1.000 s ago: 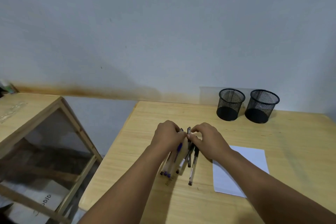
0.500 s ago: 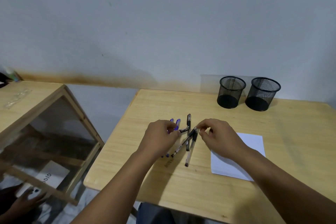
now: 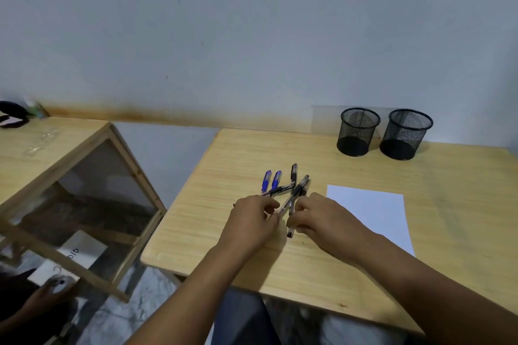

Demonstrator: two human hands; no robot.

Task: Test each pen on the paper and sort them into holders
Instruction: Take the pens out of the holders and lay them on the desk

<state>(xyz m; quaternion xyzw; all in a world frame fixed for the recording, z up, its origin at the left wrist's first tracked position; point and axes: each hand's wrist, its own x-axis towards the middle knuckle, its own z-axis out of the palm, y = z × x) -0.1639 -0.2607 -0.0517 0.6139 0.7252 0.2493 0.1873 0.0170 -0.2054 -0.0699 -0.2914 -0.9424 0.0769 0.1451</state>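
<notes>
Several pens [image 3: 283,188] lie fanned out on the wooden table [image 3: 322,269]: two with blue caps [image 3: 271,179] on the left and black ones crossing to their right. My left hand [image 3: 251,223] pinches the near end of one crossed black pen. My right hand [image 3: 321,218] curls its fingers round another black pen [image 3: 290,231], whose tip sticks out below them. A white sheet of paper [image 3: 372,213] lies just right of my right hand. Two black mesh holders [image 3: 358,131] [image 3: 406,134] stand side by side at the back of the table, with no pens showing in them.
A lower wooden side table [image 3: 56,154] stands to the left across a gap of floor. Another person's hand [image 3: 47,294] shows at the bottom left near the floor. The wall runs right behind the holders.
Both hands have slid from the far cap ends of the pens back toward me. The bunched pens now lie spread out on the table.
</notes>
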